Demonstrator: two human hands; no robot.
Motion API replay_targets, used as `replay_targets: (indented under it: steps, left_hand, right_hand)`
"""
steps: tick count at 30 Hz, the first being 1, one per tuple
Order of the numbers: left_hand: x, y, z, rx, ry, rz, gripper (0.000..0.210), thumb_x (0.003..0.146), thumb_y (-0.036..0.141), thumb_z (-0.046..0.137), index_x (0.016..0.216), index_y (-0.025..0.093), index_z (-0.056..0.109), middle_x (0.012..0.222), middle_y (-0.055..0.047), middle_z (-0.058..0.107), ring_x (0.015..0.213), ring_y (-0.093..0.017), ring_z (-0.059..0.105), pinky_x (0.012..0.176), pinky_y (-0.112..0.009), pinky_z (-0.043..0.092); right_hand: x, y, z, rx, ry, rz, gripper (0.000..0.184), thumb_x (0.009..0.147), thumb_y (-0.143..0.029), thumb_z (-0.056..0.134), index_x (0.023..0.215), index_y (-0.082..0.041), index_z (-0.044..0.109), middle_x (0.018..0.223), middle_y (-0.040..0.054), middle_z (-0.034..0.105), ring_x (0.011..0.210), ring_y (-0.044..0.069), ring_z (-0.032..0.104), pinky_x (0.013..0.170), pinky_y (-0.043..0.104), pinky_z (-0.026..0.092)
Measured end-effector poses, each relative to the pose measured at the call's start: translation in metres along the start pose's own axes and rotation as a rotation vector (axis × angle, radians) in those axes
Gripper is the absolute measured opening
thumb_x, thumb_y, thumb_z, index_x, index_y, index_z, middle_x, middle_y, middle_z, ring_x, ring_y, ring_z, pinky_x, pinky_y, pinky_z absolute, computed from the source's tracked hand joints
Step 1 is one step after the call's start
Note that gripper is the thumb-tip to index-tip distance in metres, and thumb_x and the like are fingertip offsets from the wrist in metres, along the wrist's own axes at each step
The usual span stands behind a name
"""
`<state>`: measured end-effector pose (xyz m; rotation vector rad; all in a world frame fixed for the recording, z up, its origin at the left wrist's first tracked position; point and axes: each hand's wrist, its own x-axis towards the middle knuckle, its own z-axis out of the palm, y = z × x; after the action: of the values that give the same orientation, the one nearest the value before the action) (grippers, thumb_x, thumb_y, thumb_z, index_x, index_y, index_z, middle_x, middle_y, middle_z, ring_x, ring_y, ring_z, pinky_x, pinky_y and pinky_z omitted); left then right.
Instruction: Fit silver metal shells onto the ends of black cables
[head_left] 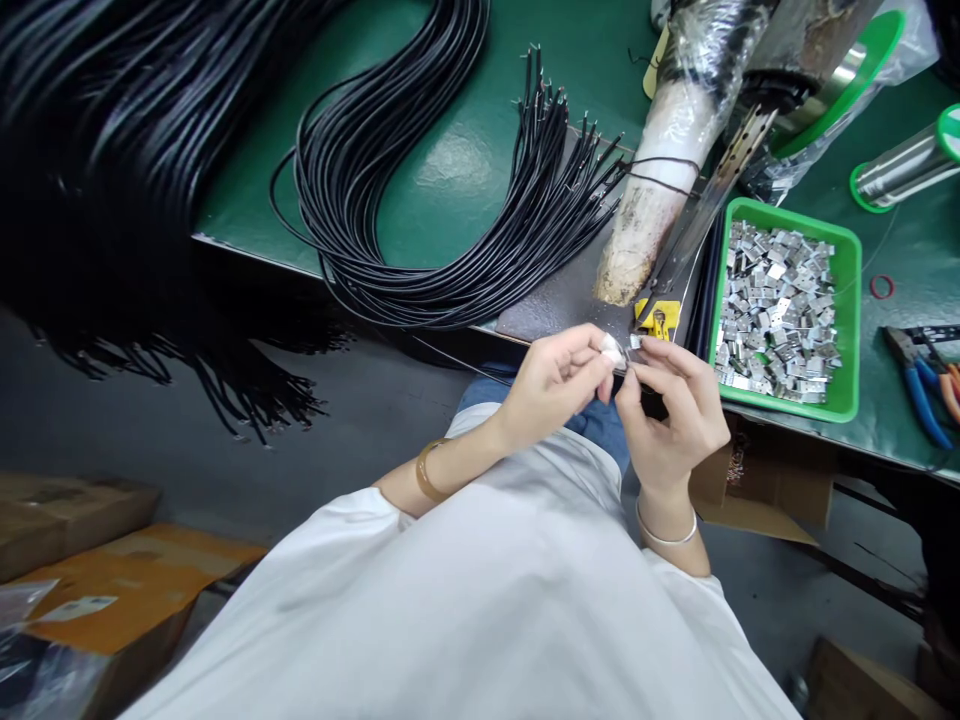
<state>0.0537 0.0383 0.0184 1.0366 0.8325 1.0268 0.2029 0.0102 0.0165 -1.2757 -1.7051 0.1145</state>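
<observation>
My left hand (559, 385) is closed in a pinch at the table's front edge, with something white (612, 350) at its fingertips. Whether that is a finger wrap or a held thing, I cannot tell. Close beside it, my right hand (671, 410) pinches a small silver metal piece (636, 342) between thumb and fingers. Both sets of fingertips nearly meet. Just beyond them lies a yellow block (660, 316), under the lower end of a soldering iron (709, 205) with a perforated metal sleeve. Right of my right hand, a green tray (847, 330) holds many small metal pieces (780, 310).
A bundle of black cables (435, 285) curves across the green table (457, 160). More cables (150, 150) hang over its left edge. A plastic-wrapped white tube (660, 170) leans beside the iron. Solder spools (911, 170), a red ring (882, 287) and pliers (926, 400) lie right.
</observation>
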Motion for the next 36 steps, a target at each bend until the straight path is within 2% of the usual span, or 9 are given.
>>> replay_targets:
  steps: [3,7,11,16,18,22,26,29,36]
  left_hand:
    - [0.006,0.004,-0.007,-0.134,0.001,-0.057,0.031,0.086,0.044,0.073,0.088,0.015,0.063,0.057,0.003,0.06,0.039,-0.003,0.037,0.038,-0.019,0.025]
    - [0.011,0.004,-0.008,-0.108,0.042,-0.022,0.017,0.08,0.029,0.078,0.081,0.013,0.072,0.064,0.0,0.067,0.053,-0.006,0.052,0.051,-0.018,0.042]
    - [0.011,0.003,-0.004,-0.061,0.068,0.027,0.009,0.076,0.022,0.076,0.076,0.014,0.073,0.073,-0.002,0.072,0.065,-0.008,0.062,0.065,-0.02,0.051]
    - [0.014,0.004,-0.005,-0.03,0.067,0.024,0.011,0.079,0.024,0.074,0.081,0.014,0.077,0.076,-0.003,0.074,0.068,-0.01,0.064,0.067,-0.021,0.053]
    - [0.015,0.004,-0.006,-0.041,0.067,0.033,0.012,0.08,0.024,0.073,0.082,0.014,0.078,0.078,-0.004,0.076,0.072,-0.011,0.067,0.071,-0.022,0.055]
    - [0.019,0.002,-0.004,-0.038,0.085,0.053,0.011,0.077,0.024,0.074,0.079,0.013,0.077,0.078,-0.003,0.076,0.072,-0.011,0.067,0.074,-0.023,0.056]
    - [0.021,0.002,0.0,-0.008,0.167,0.037,0.012,0.075,0.024,0.075,0.077,0.012,0.075,0.074,-0.002,0.074,0.067,-0.01,0.065,0.066,-0.022,0.055]
    - [0.024,0.004,0.0,0.026,0.19,0.035,0.01,0.074,0.022,0.074,0.073,0.012,0.073,0.069,-0.001,0.071,0.062,-0.009,0.061,0.059,-0.02,0.05]
    - [0.027,0.013,0.002,0.031,0.211,0.055,0.009,0.075,0.02,0.073,0.071,0.011,0.072,0.067,0.0,0.068,0.06,-0.007,0.058,0.058,-0.019,0.049]
  right_hand:
    - [0.001,0.002,-0.003,0.024,0.035,0.028,0.025,0.088,-0.012,0.067,0.105,-0.029,0.073,0.111,0.0017,0.075,0.101,0.02,0.074,0.09,0.039,0.065]
    - [0.007,0.0,-0.011,0.048,0.145,0.003,0.025,0.091,-0.013,0.063,0.109,-0.028,0.07,0.106,0.0026,0.077,0.095,0.022,0.076,0.079,0.041,0.066]
    - [0.006,-0.002,-0.009,-0.031,0.083,-0.137,0.023,0.086,-0.015,0.071,0.103,-0.029,0.067,0.1,0.0005,0.079,0.087,0.02,0.078,0.072,0.035,0.066]
    - [0.008,0.001,-0.005,0.172,0.081,0.101,0.014,0.091,-0.016,0.065,0.101,-0.025,0.064,0.101,0.0038,0.077,0.092,0.021,0.077,0.073,0.037,0.065]
    - [0.01,0.003,-0.004,0.195,0.058,0.132,0.011,0.09,-0.016,0.066,0.096,-0.025,0.064,0.102,0.0042,0.077,0.094,0.021,0.076,0.079,0.038,0.065]
    - [0.011,0.006,-0.003,0.074,0.028,-0.018,0.019,0.084,-0.01,0.07,0.094,-0.025,0.065,0.105,0.0028,0.079,0.094,0.019,0.077,0.082,0.035,0.064]
    - [0.01,0.01,-0.001,-0.03,0.038,-0.147,0.024,0.083,-0.007,0.071,0.096,-0.026,0.064,0.108,0.0015,0.079,0.093,0.018,0.077,0.081,0.032,0.064]
    - [0.011,0.013,0.001,-0.077,0.044,-0.171,0.025,0.084,-0.008,0.071,0.097,-0.027,0.062,0.108,0.0004,0.079,0.092,0.017,0.077,0.081,0.031,0.064]
    - [0.019,0.013,0.004,-0.096,0.091,-0.2,0.023,0.083,-0.008,0.073,0.097,-0.026,0.065,0.104,0.0018,0.079,0.091,0.018,0.077,0.08,0.033,0.065]
